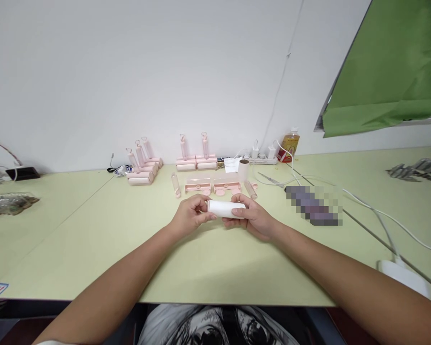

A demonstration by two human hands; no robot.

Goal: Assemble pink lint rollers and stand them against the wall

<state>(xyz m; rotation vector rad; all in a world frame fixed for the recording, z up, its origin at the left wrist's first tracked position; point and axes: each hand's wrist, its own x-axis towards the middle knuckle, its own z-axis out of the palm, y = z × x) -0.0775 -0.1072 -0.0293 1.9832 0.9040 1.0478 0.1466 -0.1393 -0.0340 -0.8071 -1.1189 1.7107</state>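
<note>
My left hand [193, 214] pinching one end of a white roll [222, 208], my right hand [253, 218] curled round the other, above the pale-green surface [215, 273]

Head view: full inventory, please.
Roll: 1, white, centre
Handled units: 5, pink, back left and centre
Cases: 2, pink, beyond roll
Discs: several, pink, near cases
Loose tubes: 2, pinkish, flanking cases
Upright tube: 1, white, near cases
Paper: 1, white, beside upright tube
Power strip: 1, white, rear
Bottle: 1, red-yellow, beside power strip
Pixelated item: 1, dark, right side
Adapter: 1, white, right front
Cables: several, mostly white, both sides
Metal pieces: several, grey, far right
Bundle: 1, mottled, far left
Device: 1, black, left
Cloth: 1, green, upper right
Wall: 1, white, behind
Table: 1, pale green, underneath
Garment: 1, patterned, bottom
Left hand: 1, bare, roll's left end
Right hand: 1, bare, roll's right end
</note>
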